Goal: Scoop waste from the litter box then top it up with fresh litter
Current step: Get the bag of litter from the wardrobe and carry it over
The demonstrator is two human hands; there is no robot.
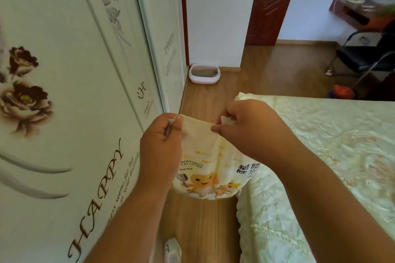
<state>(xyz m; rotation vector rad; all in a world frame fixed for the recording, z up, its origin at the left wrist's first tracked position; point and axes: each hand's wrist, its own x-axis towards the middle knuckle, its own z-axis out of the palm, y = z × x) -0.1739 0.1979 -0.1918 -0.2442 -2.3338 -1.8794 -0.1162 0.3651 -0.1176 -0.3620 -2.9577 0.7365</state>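
Observation:
A cream and yellow bag of bentonite cat litter (205, 168) hangs upright above the wood floor between the wardrobe and the bed. My left hand (162, 147) pinches its top left corner, with a thin grey strip showing between the fingers. My right hand (245, 128) pinches the top right corner, so the bag's top edge is stretched between both hands. The white litter box (193, 78) with grey litter inside stands far ahead on the floor, in the corner by the white wall. No scoop can be seen apart from one printed on the bag.
A tall pale wardrobe (74, 92) with flower prints lines the left side. A bed with a pale green quilt (320, 156) fills the right. A slipper (172, 250) shows below. A black chair (363, 57) and a dark red door (271, 2) lie beyond.

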